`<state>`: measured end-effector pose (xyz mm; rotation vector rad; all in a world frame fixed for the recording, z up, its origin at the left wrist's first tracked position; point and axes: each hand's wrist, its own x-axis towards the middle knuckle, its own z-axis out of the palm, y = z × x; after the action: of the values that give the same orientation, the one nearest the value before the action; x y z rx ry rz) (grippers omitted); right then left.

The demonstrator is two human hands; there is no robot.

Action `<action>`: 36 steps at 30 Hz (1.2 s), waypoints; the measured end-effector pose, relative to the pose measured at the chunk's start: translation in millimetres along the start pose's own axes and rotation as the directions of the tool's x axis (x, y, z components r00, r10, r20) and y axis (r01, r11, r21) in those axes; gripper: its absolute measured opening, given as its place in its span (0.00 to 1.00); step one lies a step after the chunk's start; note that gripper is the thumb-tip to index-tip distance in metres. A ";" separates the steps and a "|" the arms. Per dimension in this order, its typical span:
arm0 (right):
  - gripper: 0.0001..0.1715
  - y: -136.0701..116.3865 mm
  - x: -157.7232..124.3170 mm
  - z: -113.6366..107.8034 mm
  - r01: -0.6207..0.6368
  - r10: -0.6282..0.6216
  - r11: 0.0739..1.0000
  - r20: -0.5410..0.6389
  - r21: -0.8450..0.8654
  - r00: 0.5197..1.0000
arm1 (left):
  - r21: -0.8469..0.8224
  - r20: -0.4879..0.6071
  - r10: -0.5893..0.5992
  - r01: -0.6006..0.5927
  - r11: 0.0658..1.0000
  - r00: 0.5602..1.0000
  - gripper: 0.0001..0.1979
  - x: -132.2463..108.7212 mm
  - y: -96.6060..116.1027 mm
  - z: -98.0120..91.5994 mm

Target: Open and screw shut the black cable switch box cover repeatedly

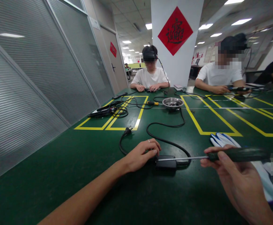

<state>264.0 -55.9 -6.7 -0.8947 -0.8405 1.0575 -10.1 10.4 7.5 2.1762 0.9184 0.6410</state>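
My left hand (144, 153) is closed over the left end of a small black box (166, 163) with a cable, pressing it on the green table. My right hand (235, 175) grips the dark green handle of a screwdriver (237, 154). Its long metal shaft reaches left across the box, with the tip close to my left fingers. Whether the tip touches the box I cannot tell. A black cable (165, 142) leaves the box's right end and loops back. Near my left hand lies a two-pin plug (128, 131) on a black lead.
Beyond the box stands a metal bowl (173, 103) with small dark parts, beside a yellow-and-black screwdriver (153, 103). Coiled black cables (119, 109) lie at the far left. White-and-blue gloves (223, 139) rest by my right hand. Two people sit across the table (98, 150).
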 end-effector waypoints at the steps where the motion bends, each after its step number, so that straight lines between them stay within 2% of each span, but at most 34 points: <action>1: 0.12 -0.4 0.5 0.3 -0.005 0.005 1.000 -0.003 0.007 1.000 | -0.014 0.009 0.010 -0.010 1.000 1.000 0.14 0.0 0.1 -2.0; 13: 0.12 1.8 2.5 1.0 -0.041 0.041 0.999 0.014 0.000 0.999 | -0.064 0.063 -0.011 0.015 0.998 0.998 0.15 -0.2 -3.5 -3.4; 18: 0.12 4.3 2.4 -1.9 -0.033 0.035 0.999 0.038 -0.032 0.999 | -0.047 0.142 0.011 -0.005 0.999 0.990 0.09 -0.7 -6.2 -7.3; 22: 0.13 3.9 1.7 -1.8 -0.031 0.033 0.998 0.035 -0.050 0.999 | -0.055 0.207 -0.002 0.014 0.998 0.978 0.08 0.5 -9.4 -10.7; 28: 0.12 4.1 1.6 -2.9 -0.014 0.017 0.999 0.058 -0.045 0.998 | -0.060 0.245 0.000 0.015 0.998 0.969 0.05 0.8 -8.3 -13.6; 32: 0.10 0.1 5.1 -5.2 0.033 -0.031 0.999 0.029 -0.042 0.999 | -0.056 0.261 -0.019 0.034 0.998 0.965 0.04 1.0 -7.3 -13.9; 36: 0.09 -11.4 14.3 -11.9 0.158 -0.161 0.985 -0.042 -0.070 0.986 | -0.095 0.262 -0.035 0.062 0.994 0.965 0.06 1.0 -9.0 -13.9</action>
<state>282.6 -47.3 0.9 -0.8890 -0.8970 0.8701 -22.3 21.3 10.0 2.0788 0.7791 0.3591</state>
